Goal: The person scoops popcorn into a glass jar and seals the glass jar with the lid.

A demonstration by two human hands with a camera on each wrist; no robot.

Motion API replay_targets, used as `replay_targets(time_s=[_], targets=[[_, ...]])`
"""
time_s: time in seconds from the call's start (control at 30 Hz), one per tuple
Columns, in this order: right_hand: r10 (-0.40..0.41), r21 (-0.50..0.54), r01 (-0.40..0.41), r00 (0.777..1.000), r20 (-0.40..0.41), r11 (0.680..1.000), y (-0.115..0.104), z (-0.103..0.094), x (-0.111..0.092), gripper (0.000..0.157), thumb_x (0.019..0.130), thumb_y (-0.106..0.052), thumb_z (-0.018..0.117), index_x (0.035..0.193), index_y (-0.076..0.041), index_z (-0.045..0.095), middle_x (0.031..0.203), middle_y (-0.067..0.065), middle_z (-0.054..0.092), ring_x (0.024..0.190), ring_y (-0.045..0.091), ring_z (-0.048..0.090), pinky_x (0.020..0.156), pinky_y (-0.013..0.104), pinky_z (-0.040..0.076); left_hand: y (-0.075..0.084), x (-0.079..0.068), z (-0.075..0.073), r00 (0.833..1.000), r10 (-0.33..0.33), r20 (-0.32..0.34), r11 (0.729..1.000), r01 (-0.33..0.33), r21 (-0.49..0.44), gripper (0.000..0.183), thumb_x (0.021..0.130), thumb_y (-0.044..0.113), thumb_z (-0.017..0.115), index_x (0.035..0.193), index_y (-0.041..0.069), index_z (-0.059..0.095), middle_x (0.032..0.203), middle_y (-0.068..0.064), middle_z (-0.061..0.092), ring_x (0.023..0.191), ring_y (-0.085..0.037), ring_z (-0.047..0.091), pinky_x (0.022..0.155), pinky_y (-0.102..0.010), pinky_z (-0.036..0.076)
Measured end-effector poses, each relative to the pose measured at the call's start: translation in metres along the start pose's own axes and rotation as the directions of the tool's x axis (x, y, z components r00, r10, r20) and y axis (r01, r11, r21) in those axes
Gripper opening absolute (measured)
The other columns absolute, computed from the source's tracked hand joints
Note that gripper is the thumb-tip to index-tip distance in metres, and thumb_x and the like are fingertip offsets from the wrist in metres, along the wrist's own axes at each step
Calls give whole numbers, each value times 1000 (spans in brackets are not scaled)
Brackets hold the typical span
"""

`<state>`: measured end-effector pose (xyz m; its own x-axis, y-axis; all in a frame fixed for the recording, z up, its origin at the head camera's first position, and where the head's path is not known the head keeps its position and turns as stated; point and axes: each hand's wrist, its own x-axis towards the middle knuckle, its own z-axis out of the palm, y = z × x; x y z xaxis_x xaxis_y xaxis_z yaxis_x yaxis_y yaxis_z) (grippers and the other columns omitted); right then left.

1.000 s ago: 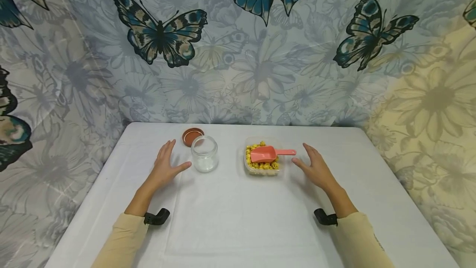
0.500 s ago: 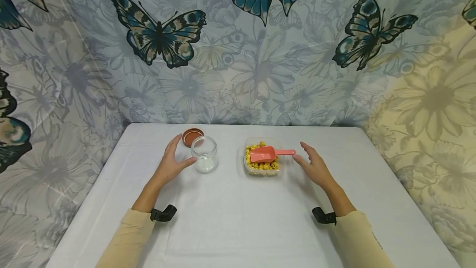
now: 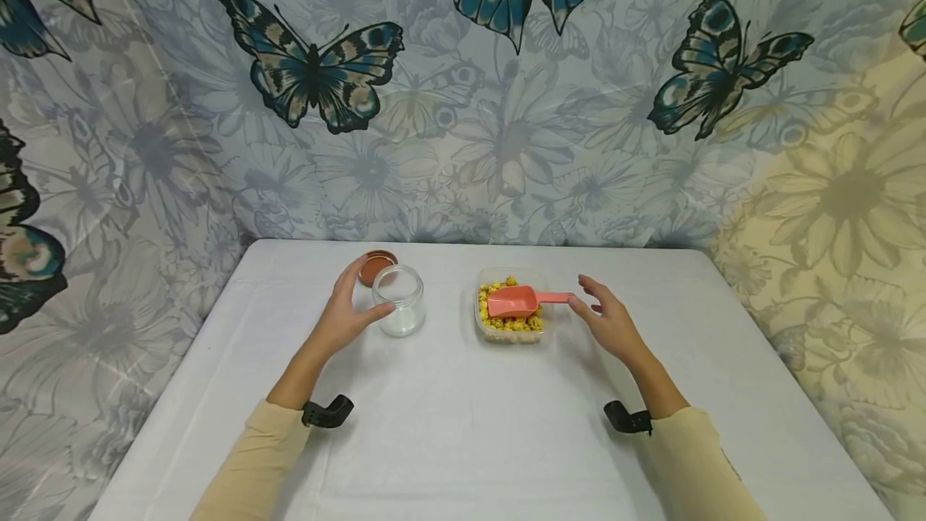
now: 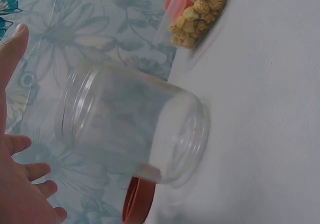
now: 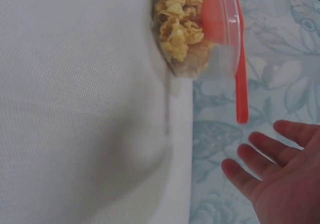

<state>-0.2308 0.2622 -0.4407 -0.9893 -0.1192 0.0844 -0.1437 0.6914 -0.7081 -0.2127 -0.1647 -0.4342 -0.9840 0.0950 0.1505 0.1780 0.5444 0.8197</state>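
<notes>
A clear glass jar (image 3: 400,308), lidless and with nothing inside, stands upright left of the table's middle. My left hand (image 3: 345,310) is beside it with thumb and fingers spread; in the left wrist view a gap shows between the fingers and the jar (image 4: 130,124). To the right, a clear plastic tub (image 3: 510,336) holds yellow popcorn (image 3: 486,304). Across its top lies a coral-red scoop (image 3: 514,301), handle pointing right. My right hand (image 3: 610,324) is at the handle's end, fingers extended; the right wrist view shows them just short of the handle (image 5: 242,98).
A reddish-brown round lid (image 3: 377,267) lies behind the jar, near the table's back edge. The table (image 3: 463,424) wears a white cloth. Behind it hangs a butterfly-print fabric backdrop (image 3: 463,143). A black camera mount sits on each wrist.
My left hand has moved right and slightly forward, closer to the jar. My right hand has shifted slightly left toward the scoop's handle. The jar, tub and scoop stay in place.
</notes>
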Motion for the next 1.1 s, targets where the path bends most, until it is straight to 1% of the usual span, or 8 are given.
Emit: replay_targets(time_s=[0.17,0.4,0.53,0.67,0.8,0.87,0.97,1.1], targets=[[-4,28,4,1000,1,1000,-2,2,0,67,90,-45,49,140,-6,30,143,19,34,130,36,33,100,53,36,3,2,3,1000,4,8,1000,-4,-7,95,73,48,69,145,21,13,152,-6,13,140,-29,11,109,-58,19],[-11,36,11,1000,-3,999,-4,5,2,68,88,-48,49,140,-7,32,141,18,37,128,35,36,99,53,37,10,5,7,999,52,-14,999,-51,3,94,72,48,70,144,17,19,151,-7,15,140,-30,13,108,-58,20],[-16,37,16,1000,-10,999,-5,4,2,68,88,-48,49,139,-6,33,140,18,38,127,34,37,99,53,38,14,7,10,997,71,-26,997,-71,3,93,72,47,71,144,18,21,150,-6,19,139,-30,16,107,-58,22],[-15,28,15,1000,-10,999,-5,4,3,68,88,-48,50,139,-6,33,139,18,38,126,35,38,99,53,38,16,9,15,992,122,-38,992,-120,49,91,70,47,72,143,20,24,148,-5,24,137,-29,19,107,-60,17],[-9,27,9,1000,-11,1000,-4,5,4,68,87,-49,50,138,-7,34,139,18,40,125,34,39,98,53,39,19,10,20,978,200,-52,975,-193,107,89,69,47,73,141,20,28,144,-4,31,136,-25,22,106,-60,13],[-7,28,7,1000,-12,1000,-4,6,4,66,87,-47,51,138,-7,35,138,17,40,124,34,40,97,53,39,22,10,22,976,210,-51,972,-203,119,89,69,48,73,141,21,28,144,-3,31,137,-24,21,107,-60,14],[-8,31,9,1000,-17,999,-4,7,5,63,88,-43,53,137,-7,36,137,17,41,122,34,42,96,53,40,28,9,26,978,204,-39,971,-197,133,91,68,51,73,142,22,27,147,-3,28,139,-25,16,108,-59,16],[-9,26,9,1000,-22,1000,-3,8,6,64,87,-45,53,137,-7,37,136,17,42,120,33,44,95,53,41,34,10,32,973,229,-27,961,-221,167,91,68,52,71,141,20,29,148,-5,26,140,-24,15,111,-55,12]])
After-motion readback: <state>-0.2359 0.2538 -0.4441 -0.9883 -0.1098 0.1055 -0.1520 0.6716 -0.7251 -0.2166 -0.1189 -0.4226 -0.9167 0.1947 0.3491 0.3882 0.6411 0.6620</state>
